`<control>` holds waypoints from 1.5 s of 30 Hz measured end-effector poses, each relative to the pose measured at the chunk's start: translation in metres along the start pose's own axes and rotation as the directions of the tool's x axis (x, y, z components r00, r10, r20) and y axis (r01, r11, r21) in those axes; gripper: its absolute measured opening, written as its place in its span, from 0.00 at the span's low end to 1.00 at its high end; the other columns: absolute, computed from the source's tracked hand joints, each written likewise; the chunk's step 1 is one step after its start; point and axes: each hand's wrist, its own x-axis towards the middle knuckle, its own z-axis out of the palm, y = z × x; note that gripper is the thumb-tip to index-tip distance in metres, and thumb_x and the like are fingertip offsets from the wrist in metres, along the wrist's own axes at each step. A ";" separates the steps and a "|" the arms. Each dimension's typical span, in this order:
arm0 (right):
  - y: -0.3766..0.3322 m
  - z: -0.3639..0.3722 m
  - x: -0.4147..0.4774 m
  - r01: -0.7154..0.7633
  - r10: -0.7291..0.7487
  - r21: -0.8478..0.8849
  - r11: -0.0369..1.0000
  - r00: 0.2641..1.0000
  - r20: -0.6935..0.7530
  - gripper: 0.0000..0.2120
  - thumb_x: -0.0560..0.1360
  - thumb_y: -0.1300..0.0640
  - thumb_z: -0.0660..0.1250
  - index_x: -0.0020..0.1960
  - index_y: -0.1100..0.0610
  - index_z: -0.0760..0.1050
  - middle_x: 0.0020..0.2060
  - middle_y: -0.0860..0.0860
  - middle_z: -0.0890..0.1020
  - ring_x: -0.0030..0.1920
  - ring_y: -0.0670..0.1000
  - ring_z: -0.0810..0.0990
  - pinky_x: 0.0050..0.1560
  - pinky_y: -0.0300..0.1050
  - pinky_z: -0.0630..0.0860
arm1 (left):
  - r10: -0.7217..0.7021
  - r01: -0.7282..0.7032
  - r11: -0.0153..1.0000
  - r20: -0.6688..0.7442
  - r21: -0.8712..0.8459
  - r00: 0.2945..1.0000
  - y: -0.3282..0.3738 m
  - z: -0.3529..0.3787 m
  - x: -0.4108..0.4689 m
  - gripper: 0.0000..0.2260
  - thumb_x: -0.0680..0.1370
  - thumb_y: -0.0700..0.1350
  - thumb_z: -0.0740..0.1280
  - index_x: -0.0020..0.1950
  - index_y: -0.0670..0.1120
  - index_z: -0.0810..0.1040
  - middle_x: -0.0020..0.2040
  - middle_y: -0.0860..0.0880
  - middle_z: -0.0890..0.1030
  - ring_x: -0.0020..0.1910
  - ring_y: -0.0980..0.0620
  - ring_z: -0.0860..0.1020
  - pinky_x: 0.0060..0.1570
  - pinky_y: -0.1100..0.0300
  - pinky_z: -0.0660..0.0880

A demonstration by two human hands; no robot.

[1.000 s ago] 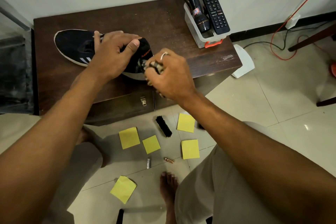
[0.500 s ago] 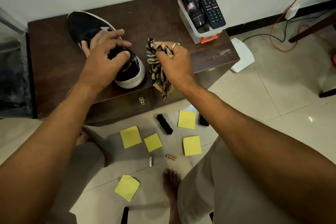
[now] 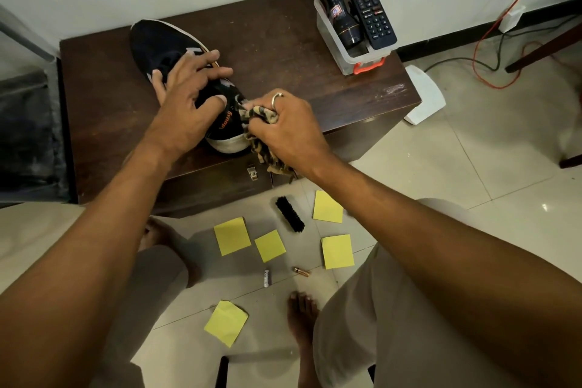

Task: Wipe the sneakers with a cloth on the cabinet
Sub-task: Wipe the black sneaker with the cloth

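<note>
A dark brown wooden cabinet [image 3: 283,41] lies beneath both hands. On it, under the left hand [image 3: 185,104], sits a black fabric sneaker with white sole, white side stripes and orange lettering [image 3: 157,44]; the spread fingers press down on its upper. The right hand [image 3: 289,126], fisted around a crumpled tan-and-black patterned cloth [image 3: 261,116], presses it against the heel, just beside the left thumb.

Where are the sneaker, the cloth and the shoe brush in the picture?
sneaker [image 3: 157,44]: head view, on the dark toe upper.
cloth [image 3: 263,115]: head view, on the bunched patterned part.
shoe brush [image 3: 289,213]: head view, on the black bristles.
</note>
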 end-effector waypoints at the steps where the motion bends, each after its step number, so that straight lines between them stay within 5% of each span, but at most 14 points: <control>1: 0.000 -0.004 -0.001 -0.027 0.027 -0.021 0.999 0.999 0.025 0.08 0.75 0.60 0.72 0.53 0.57 0.85 0.48 0.48 0.83 0.44 0.42 0.83 0.46 0.38 0.81 | -0.001 0.001 1.000 0.000 -0.003 1.000 0.000 0.000 0.001 0.20 0.75 0.51 0.62 0.67 0.59 0.78 0.77 0.62 0.66 0.81 0.60 0.51 0.75 0.41 0.29; 5: 0.001 -0.014 0.001 -0.109 0.111 -0.071 0.992 0.994 0.023 0.05 0.75 0.57 0.72 0.48 0.55 0.86 0.38 0.44 0.85 0.38 0.40 0.83 0.39 0.35 0.79 | -0.003 0.003 1.000 0.000 -0.018 1.000 -0.002 0.000 0.003 0.20 0.74 0.50 0.62 0.65 0.59 0.79 0.76 0.63 0.67 0.81 0.60 0.52 0.75 0.41 0.30; 8: -0.002 -0.010 0.002 -0.108 0.114 0.067 0.992 0.989 -0.094 0.05 0.76 0.59 0.70 0.49 0.53 0.83 0.42 0.44 0.84 0.42 0.40 0.83 0.45 0.37 0.81 | -0.002 0.002 1.000 -0.001 -0.024 1.000 -0.005 0.000 0.003 0.19 0.74 0.51 0.62 0.64 0.60 0.78 0.76 0.63 0.67 0.80 0.61 0.52 0.75 0.40 0.30; 12: -0.006 0.005 -0.001 -0.071 0.079 0.165 0.984 0.996 -0.044 0.12 0.76 0.62 0.68 0.58 0.56 0.84 0.47 0.44 0.84 0.47 0.39 0.83 0.49 0.36 0.81 | 0.029 -0.029 1.000 -0.007 0.007 1.000 -0.008 0.002 0.002 0.19 0.75 0.52 0.61 0.65 0.59 0.78 0.76 0.62 0.68 0.81 0.60 0.52 0.75 0.38 0.31; 19: 0.001 -0.007 -0.003 -0.171 0.168 0.044 0.984 0.983 0.074 0.07 0.75 0.56 0.71 0.40 0.57 0.84 0.34 0.50 0.85 0.38 0.49 0.84 0.41 0.52 0.82 | 0.036 -0.036 0.999 0.000 -0.004 0.999 -0.006 0.001 0.005 0.18 0.74 0.53 0.61 0.63 0.60 0.78 0.75 0.63 0.68 0.80 0.61 0.53 0.75 0.38 0.31; 24: -0.009 0.007 0.001 -0.169 0.192 0.207 0.964 0.977 -0.094 0.08 0.76 0.61 0.67 0.49 0.54 0.84 0.39 0.45 0.86 0.41 0.41 0.84 0.46 0.47 0.84 | 0.043 -0.043 0.999 -0.006 0.003 0.999 -0.008 0.003 0.004 0.17 0.75 0.52 0.61 0.63 0.61 0.78 0.75 0.63 0.69 0.80 0.61 0.53 0.75 0.39 0.30; 29: -0.012 0.009 -0.007 -0.244 0.249 0.110 0.963 0.968 -0.033 0.09 0.74 0.57 0.70 0.36 0.54 0.78 0.27 0.44 0.78 0.27 0.38 0.75 0.27 0.32 0.69 | 0.034 -0.032 0.999 -0.061 0.033 0.998 -0.005 0.007 0.003 0.17 0.77 0.54 0.60 0.62 0.56 0.81 0.73 0.61 0.71 0.80 0.61 0.55 0.74 0.36 0.30; 33: -0.013 0.008 -0.010 -0.232 0.241 0.142 0.962 0.969 -0.054 0.03 0.75 0.56 0.70 0.43 0.53 0.79 0.35 0.45 0.82 0.35 0.39 0.79 0.33 0.34 0.74 | 0.026 -0.023 0.999 -0.069 0.040 0.997 -0.005 0.009 0.003 0.17 0.78 0.56 0.59 0.62 0.56 0.82 0.72 0.61 0.72 0.80 0.60 0.55 0.74 0.36 0.30; 37: -0.017 0.021 -0.014 -0.002 0.022 0.128 0.992 0.988 -0.151 0.09 0.78 0.62 0.68 0.58 0.57 0.79 0.54 0.51 0.79 0.51 0.44 0.79 0.51 0.30 0.76 | 0.031 -0.027 0.998 -0.065 0.053 0.997 -0.006 0.008 0.003 0.19 0.78 0.56 0.58 0.63 0.55 0.81 0.73 0.60 0.71 0.80 0.59 0.55 0.74 0.36 0.30; 45: -0.005 0.028 -0.031 -0.022 0.023 0.037 0.999 0.999 -0.045 0.05 0.74 0.60 0.70 0.46 0.56 0.74 0.43 0.50 0.78 0.37 0.45 0.79 0.37 0.39 0.78 | 0.021 -0.018 0.999 -0.072 0.039 0.997 -0.006 0.009 0.004 0.18 0.78 0.56 0.59 0.62 0.56 0.82 0.72 0.61 0.72 0.80 0.58 0.56 0.74 0.38 0.30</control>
